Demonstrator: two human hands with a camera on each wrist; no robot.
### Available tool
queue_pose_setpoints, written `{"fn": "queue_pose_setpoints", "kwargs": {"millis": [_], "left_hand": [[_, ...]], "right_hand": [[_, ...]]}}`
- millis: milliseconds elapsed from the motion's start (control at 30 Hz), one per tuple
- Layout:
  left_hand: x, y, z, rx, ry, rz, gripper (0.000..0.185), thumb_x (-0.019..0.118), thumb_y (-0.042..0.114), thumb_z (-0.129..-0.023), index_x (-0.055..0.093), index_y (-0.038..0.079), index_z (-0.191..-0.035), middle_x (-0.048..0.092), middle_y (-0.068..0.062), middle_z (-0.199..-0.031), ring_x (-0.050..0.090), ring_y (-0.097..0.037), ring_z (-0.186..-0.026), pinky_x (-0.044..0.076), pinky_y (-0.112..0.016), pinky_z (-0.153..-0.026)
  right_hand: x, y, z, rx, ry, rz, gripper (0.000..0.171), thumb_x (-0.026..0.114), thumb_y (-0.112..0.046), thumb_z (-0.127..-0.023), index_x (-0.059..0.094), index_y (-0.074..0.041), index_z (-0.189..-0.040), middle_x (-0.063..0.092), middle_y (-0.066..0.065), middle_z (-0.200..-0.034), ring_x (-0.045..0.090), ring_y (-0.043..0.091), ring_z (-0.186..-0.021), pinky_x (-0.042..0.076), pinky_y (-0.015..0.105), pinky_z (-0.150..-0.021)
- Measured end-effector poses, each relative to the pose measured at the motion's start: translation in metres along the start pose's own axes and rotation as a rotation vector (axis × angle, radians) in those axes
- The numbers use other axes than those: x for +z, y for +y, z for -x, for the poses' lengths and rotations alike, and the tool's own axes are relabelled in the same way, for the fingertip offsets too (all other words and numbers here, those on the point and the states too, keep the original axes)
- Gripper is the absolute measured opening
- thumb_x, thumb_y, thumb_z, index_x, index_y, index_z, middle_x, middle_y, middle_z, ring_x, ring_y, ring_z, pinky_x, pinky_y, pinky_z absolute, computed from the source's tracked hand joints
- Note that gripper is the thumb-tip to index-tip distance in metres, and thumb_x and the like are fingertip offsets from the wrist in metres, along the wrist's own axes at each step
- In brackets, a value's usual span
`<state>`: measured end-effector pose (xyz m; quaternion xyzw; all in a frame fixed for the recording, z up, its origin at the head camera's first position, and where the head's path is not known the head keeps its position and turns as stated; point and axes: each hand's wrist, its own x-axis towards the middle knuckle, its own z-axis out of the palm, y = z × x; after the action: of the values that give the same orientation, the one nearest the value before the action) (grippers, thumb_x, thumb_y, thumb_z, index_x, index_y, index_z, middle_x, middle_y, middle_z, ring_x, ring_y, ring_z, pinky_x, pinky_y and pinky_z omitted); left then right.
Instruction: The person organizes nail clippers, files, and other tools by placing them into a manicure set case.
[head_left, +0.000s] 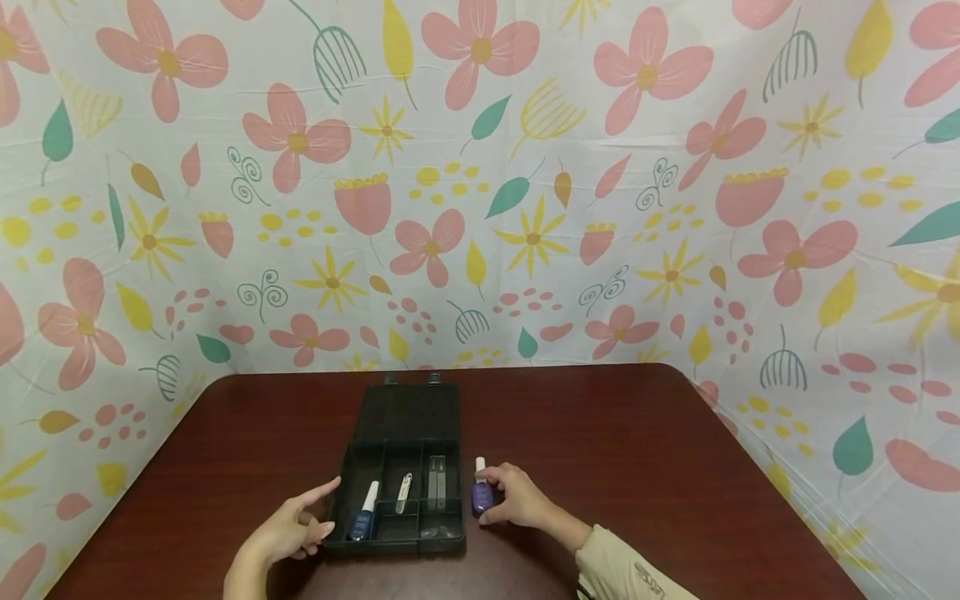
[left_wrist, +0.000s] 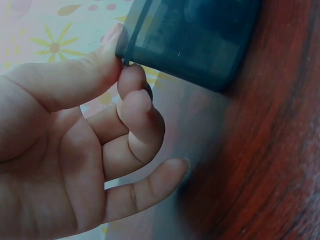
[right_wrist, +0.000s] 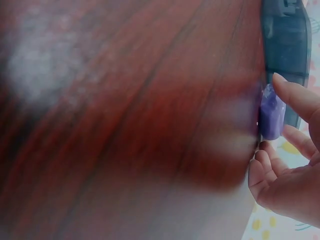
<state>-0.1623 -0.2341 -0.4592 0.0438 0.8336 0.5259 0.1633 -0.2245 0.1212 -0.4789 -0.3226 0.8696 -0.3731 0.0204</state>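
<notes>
An open black compartment box [head_left: 408, 417] lies on the dark wooden table [head_left: 637, 450], its lid flat behind it. Inside are a blue nail polish bottle [head_left: 363, 515] with a white cap, a small pale tool [head_left: 403, 492] and dark files [head_left: 437, 483]. My right hand [head_left: 517, 498] pinches a purple nail polish bottle [head_left: 481, 493] that stands on the table just right of the box; the purple nail polish bottle [right_wrist: 272, 112] shows between thumb and fingers. My left hand [head_left: 296, 525] touches the box's left wall, one finger stretched along the box [left_wrist: 190, 40], the others curled at its corner.
A flowered cloth [head_left: 480, 183] hangs behind and at both sides of the table. Bare wood [head_left: 615, 500] stretches to the right of the box. The table's rounded far corners [head_left: 675, 375] meet the cloth.
</notes>
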Motion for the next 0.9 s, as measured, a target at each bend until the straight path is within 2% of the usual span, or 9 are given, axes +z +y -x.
{"fn": "queue_pose_setpoints", "kwargs": {"millis": [300, 600, 733, 900], "left_hand": [[-0.0006, -0.0002, 0.0002, 0.009, -0.007, 0.002, 0.067, 0.062, 0.011, -0.084, 0.026, 0.000, -0.139, 0.048, -0.002, -0.059, 0.051, -0.018, -0.055, 0.042, -0.035, -0.052], [-0.0004, -0.0012, 0.0007, 0.016, -0.009, 0.002, 0.067, 0.062, 0.011, -0.084, 0.026, 0.000, -0.139, 0.049, -0.002, -0.060, 0.051, -0.018, -0.055, 0.042, -0.035, -0.052], [-0.0006, -0.0017, 0.0005, 0.011, -0.016, 0.005, 0.067, 0.062, 0.011, -0.084, 0.025, 0.001, -0.139, 0.049, -0.002, -0.060, 0.051, -0.018, -0.055, 0.042, -0.035, -0.052], [-0.0020, -0.0006, -0.0007, 0.003, -0.023, 0.009, 0.067, 0.061, 0.012, -0.085, 0.024, 0.001, -0.140, 0.048, -0.003, -0.060, 0.050, -0.018, -0.055, 0.042, -0.035, -0.053]], "right_hand": [[0.0029, 0.0008, -0.0028, 0.008, -0.016, 0.020, 0.060, 0.083, -0.011, -0.057, 0.059, 0.003, -0.111, 0.052, 0.007, -0.089, 0.047, 0.022, -0.081, 0.040, 0.027, -0.069], [0.0028, 0.0018, -0.0072, -0.030, -0.015, 0.078, 0.051, 0.081, -0.008, -0.058, 0.064, 0.003, -0.104, 0.059, 0.008, -0.088, 0.049, 0.016, -0.075, 0.041, 0.023, -0.064], [0.0031, -0.0001, -0.0059, 0.005, -0.019, 0.039, 0.048, 0.080, -0.003, -0.057, 0.064, 0.003, -0.102, 0.055, 0.008, -0.085, 0.049, 0.017, -0.073, 0.042, 0.023, -0.060], [0.0017, -0.0043, -0.0056, 0.074, -0.009, -0.081, 0.047, 0.074, 0.010, -0.055, 0.063, 0.006, -0.100, 0.047, 0.010, -0.086, 0.049, 0.015, -0.069, 0.043, 0.022, -0.053]]}}
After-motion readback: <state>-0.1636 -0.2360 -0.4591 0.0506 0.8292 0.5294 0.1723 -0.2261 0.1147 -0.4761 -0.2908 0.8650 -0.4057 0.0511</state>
